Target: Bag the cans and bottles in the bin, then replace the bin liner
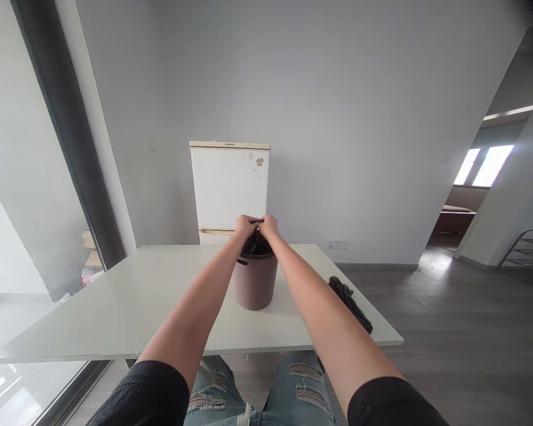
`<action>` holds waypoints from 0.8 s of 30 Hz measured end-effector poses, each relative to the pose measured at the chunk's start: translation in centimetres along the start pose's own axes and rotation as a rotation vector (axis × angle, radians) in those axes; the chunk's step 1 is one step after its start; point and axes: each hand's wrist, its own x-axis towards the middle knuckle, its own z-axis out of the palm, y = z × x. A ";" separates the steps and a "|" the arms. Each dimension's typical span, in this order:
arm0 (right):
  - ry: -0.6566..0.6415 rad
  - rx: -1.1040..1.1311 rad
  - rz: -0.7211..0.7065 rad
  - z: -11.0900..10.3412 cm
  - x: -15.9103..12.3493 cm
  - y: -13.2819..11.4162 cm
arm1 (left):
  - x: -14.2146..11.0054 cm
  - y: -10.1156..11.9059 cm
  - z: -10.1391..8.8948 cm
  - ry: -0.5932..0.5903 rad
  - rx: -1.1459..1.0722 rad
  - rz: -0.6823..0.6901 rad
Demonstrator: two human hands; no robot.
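A brownish-mauve trash bin (255,286) with a dark rim stands upright on the pale table (160,296). Black plastic of a garbage bag (256,244) shows inside the bin's mouth and rises to my fingers. Above the far side of the rim, my left hand (246,226) is closed on the bag's gathered top. Close beside it, my right hand (269,226) pinches the same black plastic. The bag's lower part is hidden inside the bin.
A second bundle of crumpled black plastic (350,303) lies near the table's right edge, partly behind my right forearm. Beyond the table stands a white refrigerator (228,186) against the grey wall. A wire rack (526,251) is far right.
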 end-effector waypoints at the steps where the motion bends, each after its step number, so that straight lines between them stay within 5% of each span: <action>1: 0.002 0.001 0.006 0.0 0.0 0.0 | 0.0 0.1 0.0 -0.018 0.011 0.000; 14: 0.137 0.069 -0.183 0.0 -0.4 -0.6 | 0.6 0.1 0.6 -0.054 0.108 -0.206; 24: -0.001 0.004 -0.171 -0.1 -0.9 -1.2 | 1.0 -0.3 0.2 0.083 -0.019 -0.253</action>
